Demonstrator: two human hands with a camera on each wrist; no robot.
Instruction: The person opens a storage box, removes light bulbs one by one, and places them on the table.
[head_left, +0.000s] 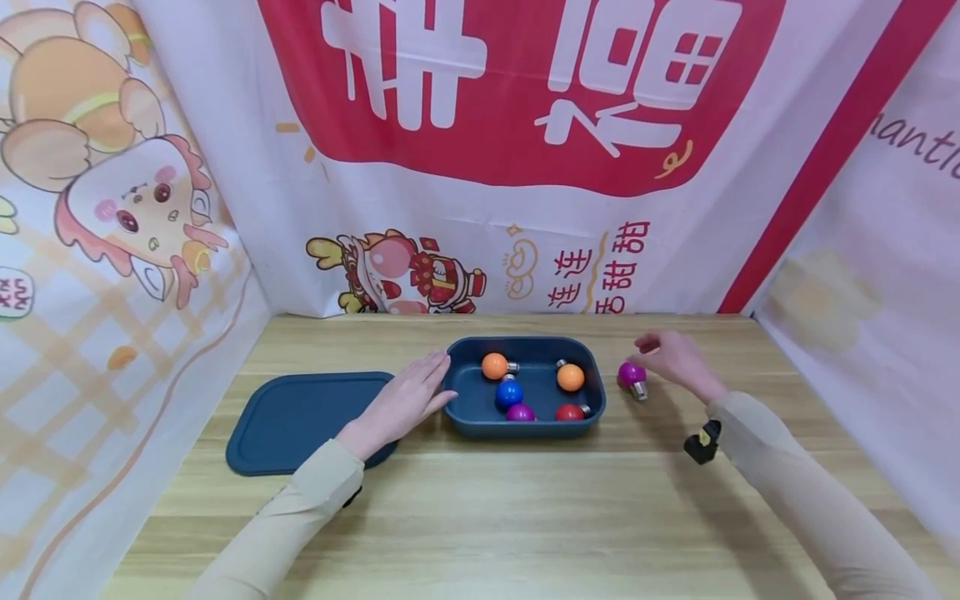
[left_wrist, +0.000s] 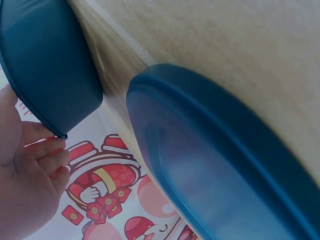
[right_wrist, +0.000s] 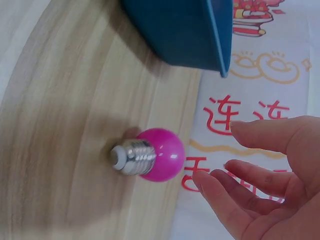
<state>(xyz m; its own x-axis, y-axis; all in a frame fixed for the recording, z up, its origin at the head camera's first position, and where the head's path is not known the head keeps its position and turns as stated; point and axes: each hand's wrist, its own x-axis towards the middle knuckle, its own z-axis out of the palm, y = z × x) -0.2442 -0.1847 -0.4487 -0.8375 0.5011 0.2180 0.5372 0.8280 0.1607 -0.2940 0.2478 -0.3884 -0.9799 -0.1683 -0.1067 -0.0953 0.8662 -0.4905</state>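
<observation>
A dark blue rectangular box (head_left: 525,430) holds several coloured light bulbs: orange (head_left: 494,366) and orange (head_left: 571,377), a blue bulb (head_left: 509,393), a purple bulb (head_left: 520,412) and a red bulb (head_left: 569,412). My left hand (head_left: 401,402) touches the box's left end, its fingers fairly straight along the rim. Outside the box, to its right, a magenta bulb (right_wrist: 162,155) lies on its side with its metal screw base toward me. Just beyond it hovers my right hand (head_left: 677,362), thumb and fingers spread apart with nothing between them.
The matching flat blue lid (head_left: 300,421) lies left of the box, partly under my left forearm. Wood-grain tabletop (head_left: 510,517) extends in front. Printed cloth walls (head_left: 480,192) enclose the back and both sides.
</observation>
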